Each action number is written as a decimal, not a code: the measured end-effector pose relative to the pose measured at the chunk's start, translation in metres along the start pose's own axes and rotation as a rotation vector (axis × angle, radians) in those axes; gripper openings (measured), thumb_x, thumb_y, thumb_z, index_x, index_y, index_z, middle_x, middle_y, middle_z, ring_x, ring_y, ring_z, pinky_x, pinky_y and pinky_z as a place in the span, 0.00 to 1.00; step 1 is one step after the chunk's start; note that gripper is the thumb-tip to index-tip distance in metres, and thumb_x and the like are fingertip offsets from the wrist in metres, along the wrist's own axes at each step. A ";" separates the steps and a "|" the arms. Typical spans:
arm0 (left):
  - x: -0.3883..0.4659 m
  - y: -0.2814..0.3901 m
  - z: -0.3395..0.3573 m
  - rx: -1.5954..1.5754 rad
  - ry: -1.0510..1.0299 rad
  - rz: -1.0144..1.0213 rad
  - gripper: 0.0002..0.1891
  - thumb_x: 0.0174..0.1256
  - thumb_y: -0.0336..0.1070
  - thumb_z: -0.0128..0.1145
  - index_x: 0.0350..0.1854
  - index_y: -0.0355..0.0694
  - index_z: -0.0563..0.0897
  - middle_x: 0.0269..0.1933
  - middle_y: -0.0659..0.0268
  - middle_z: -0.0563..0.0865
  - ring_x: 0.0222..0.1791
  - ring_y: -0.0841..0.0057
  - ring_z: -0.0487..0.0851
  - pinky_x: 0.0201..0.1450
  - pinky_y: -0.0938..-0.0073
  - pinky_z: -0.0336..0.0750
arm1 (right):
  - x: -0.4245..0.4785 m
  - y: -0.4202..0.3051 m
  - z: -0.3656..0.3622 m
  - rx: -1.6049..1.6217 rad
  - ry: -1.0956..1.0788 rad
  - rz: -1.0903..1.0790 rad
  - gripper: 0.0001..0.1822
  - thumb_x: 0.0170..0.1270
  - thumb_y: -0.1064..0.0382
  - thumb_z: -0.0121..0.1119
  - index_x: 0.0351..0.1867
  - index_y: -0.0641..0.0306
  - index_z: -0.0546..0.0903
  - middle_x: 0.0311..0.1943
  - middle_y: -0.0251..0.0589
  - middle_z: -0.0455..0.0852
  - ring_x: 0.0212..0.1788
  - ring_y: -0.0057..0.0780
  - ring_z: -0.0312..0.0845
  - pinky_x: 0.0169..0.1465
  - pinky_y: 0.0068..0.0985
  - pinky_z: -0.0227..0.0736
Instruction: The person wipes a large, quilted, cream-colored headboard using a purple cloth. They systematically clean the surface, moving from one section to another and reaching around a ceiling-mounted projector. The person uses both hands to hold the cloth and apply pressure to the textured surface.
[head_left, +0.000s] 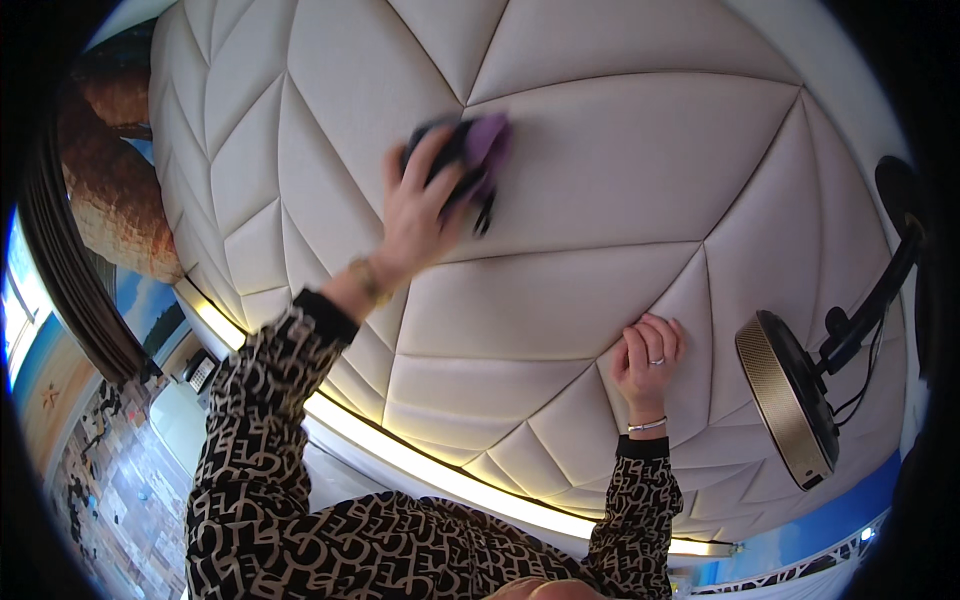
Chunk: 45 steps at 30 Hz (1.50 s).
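Observation:
Before me spreads a cream padded panel (555, 300) with stitched diagonal seams. My left hand (420, 202) grips a bunched black and purple cloth (484, 146) and presses it against the panel's middle; hand and cloth are blurred. Lower and to the right, my right hand (649, 352) rests on the padding near a seam, its fingers curled together with no object visible in them. It wears a ring, and there is a bracelet on that wrist. The sleeves of my patterned top (360, 547) reach both wrists.
A round black and gold device (787, 401) on a jointed arm (874, 307) juts out at right. Along the panel's lower edge runs a lit strip (450, 480). A telephone (199, 371), a white surface (176, 420) and a dark curtain (82, 277) are at left.

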<state>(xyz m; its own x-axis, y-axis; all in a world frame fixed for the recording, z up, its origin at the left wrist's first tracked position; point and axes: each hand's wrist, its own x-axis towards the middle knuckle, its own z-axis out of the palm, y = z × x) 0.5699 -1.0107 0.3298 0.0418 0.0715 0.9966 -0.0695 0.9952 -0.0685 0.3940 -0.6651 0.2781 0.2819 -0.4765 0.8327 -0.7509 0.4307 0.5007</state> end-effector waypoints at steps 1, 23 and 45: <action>-0.028 -0.002 -0.012 0.008 -0.051 -0.025 0.18 0.51 0.28 0.70 0.47 0.43 0.86 0.73 0.49 0.76 0.66 0.40 0.72 0.70 0.42 0.67 | 0.005 -0.002 0.002 0.007 0.020 -0.006 0.12 0.58 0.72 0.66 0.43 0.58 0.82 0.46 0.36 0.84 0.57 0.36 0.82 0.68 0.48 0.72; 0.011 -0.029 0.014 0.054 0.023 0.115 0.31 0.56 0.39 0.69 0.66 0.39 0.81 0.65 0.45 0.79 0.67 0.40 0.72 0.70 0.36 0.64 | 0.001 -0.006 0.010 0.039 0.023 0.012 0.13 0.57 0.72 0.66 0.44 0.57 0.82 0.46 0.35 0.83 0.58 0.35 0.81 0.68 0.48 0.71; 0.230 0.146 0.043 -0.185 -0.105 0.235 0.27 0.67 0.55 0.63 0.53 0.33 0.88 0.53 0.54 0.88 0.62 0.55 0.76 0.68 0.42 0.60 | 0.008 -0.002 0.012 0.044 0.011 0.000 0.13 0.57 0.72 0.66 0.43 0.56 0.83 0.45 0.34 0.84 0.56 0.36 0.83 0.68 0.46 0.71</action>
<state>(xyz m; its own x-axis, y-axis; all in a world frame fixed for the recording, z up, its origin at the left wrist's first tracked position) 0.5265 -0.8523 0.5508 -0.0582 0.3032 0.9512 0.1178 0.9482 -0.2950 0.3906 -0.6786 0.2807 0.2885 -0.4679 0.8354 -0.7764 0.3962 0.4901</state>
